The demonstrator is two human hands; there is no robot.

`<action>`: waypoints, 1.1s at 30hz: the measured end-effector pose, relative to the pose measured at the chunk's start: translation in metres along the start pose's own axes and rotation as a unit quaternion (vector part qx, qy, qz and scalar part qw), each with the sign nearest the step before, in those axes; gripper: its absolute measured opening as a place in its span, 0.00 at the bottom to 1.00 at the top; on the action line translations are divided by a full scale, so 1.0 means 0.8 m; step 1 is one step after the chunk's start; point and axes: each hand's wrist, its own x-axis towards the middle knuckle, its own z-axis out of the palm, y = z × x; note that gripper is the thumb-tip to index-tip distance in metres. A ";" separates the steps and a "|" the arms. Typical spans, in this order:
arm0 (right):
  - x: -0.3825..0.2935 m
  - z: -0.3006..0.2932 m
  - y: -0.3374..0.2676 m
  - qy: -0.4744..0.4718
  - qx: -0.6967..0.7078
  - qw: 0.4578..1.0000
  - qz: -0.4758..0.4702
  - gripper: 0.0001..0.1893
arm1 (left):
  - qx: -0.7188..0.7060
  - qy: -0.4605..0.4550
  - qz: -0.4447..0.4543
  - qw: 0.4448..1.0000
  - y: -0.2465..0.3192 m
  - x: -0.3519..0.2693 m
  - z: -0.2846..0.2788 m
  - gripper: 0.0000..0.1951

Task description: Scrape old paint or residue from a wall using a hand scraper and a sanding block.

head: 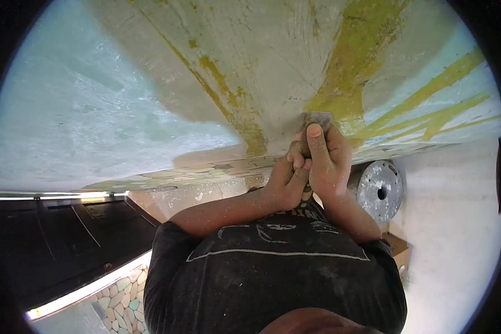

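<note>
Both my hands are together at the middle right, gripping one scraper point(318, 118) with a short, flat, dusty metal blade. My right hand point(330, 160) has its thumb laid along the tool, pointing at the blade. My left hand point(290, 179) wraps the tool's lower part, its fingers against my right hand. The blade's edge meets a painted wall point(250, 79), beside a broad band of yellow-green paint point(350, 62). Grey-green patches cover much of the pale blue-green surface around it. The handle is mostly hidden by my fingers.
Behind my right forearm is a round, paint-spotted metal disc point(380, 191) with a central hole. A cardboard box point(396, 248) stands below it near a whitish wall point(451, 200). At left are a dark door-like panel point(67, 238) and pebble-patterned stonework point(125, 302).
</note>
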 end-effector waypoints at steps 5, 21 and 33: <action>0.002 -0.014 0.007 -0.012 -0.067 0.998 0.010 0.20 | 0.007 -0.054 -0.040 0.998 -0.005 0.010 -0.009 0.05; -0.007 0.002 -0.010 0.049 -0.102 0.994 0.002 0.19 | 0.119 -0.122 0.157 0.973 0.015 0.009 -0.015 0.15; -0.044 -0.010 0.064 0.140 -0.084 0.982 0.094 0.21 | 0.002 -0.037 -0.035 0.999 -0.040 -0.025 -0.021 0.26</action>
